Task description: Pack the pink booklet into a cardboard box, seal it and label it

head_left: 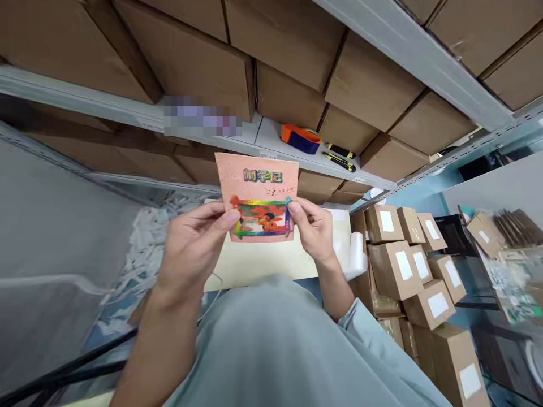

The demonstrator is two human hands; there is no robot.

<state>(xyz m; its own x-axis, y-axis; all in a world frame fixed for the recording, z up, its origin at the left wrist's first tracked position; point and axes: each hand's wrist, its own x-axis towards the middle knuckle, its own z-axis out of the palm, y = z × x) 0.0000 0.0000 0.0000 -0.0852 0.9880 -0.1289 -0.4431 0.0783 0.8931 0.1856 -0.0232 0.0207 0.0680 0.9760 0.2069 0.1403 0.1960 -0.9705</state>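
A thin pink booklet (259, 192) is held up before me, its front cover facing me. Colourful Chinese lettering runs across its upper part, with a rainbow-framed picture below. My left hand (199, 237) pinches its left edge, thumb on the cover and fingers behind. At the right edge my right hand (311, 229) grips it the same way, the thumb beside the picture frame. Beneath the booklet lies a pale cream tabletop (250, 265).
Shelves of cardboard boxes (288, 34) rise ahead. An orange and blue tape dispenser (300, 139) and yellow-black cutters (339, 161) lie on one shelf. White wrap roll (356, 254) stands at the table's right, near stacked labelled cartons (390, 271). White scraps (148, 249) are heaped left.
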